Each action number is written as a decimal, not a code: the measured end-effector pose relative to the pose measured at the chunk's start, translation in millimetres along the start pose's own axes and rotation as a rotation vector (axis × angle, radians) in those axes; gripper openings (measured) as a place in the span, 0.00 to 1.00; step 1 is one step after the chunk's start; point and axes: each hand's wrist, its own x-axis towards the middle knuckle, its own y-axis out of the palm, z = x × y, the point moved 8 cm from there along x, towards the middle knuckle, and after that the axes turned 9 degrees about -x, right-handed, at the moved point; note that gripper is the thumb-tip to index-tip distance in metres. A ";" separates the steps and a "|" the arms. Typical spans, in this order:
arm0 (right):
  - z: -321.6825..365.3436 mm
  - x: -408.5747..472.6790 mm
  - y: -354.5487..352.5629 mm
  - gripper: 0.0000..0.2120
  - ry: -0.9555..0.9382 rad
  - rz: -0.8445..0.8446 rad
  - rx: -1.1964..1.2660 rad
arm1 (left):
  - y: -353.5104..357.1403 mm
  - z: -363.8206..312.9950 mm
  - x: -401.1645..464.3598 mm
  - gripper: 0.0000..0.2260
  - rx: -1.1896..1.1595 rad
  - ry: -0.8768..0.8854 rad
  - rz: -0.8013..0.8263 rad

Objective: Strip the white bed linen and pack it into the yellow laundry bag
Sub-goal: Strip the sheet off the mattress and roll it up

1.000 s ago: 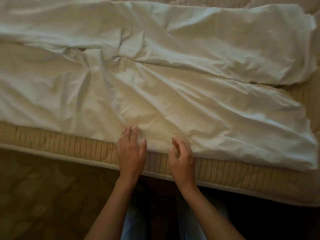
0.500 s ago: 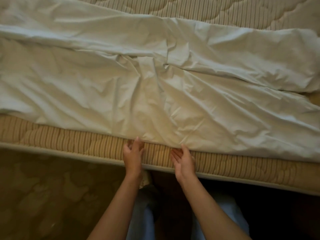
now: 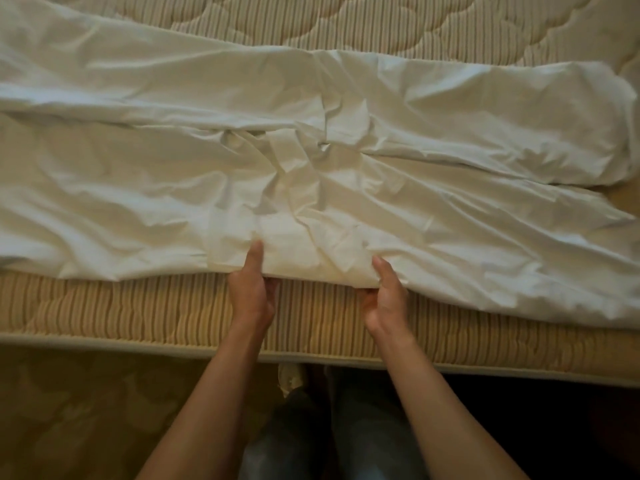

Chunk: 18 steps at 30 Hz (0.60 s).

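Note:
The white bed sheet point(image 3: 346, 188) lies folded into a long, wrinkled band across the bare mattress point(image 3: 138, 306). At its near edge, my left hand point(image 3: 251, 289) pinches the cloth, thumb on top and fingers under the fold. My right hand point(image 3: 384, 296) grips the same edge a little to the right, also with the thumb above and fingers tucked beneath. The edge between the two hands is lifted slightly off the mattress. The yellow laundry bag is not in view.
The striped, quilted mattress shows beyond the sheet at the top point(image 3: 381, 22) and along its near edge. Below it lie a patterned carpet point(image 3: 86, 410) on the left and dark floor at the right. My legs point(image 3: 329, 427) stand against the bed.
Both hands went from resting flat at the sheet's near edge to sliding their fingers under it and closing on the fold. The view has shifted toward the bed.

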 end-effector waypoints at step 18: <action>175.2 102.7 147.3 0.23 -0.235 -0.095 -0.149 | 217.4 -113.8 69.1 0.18 0.289 0.395 0.122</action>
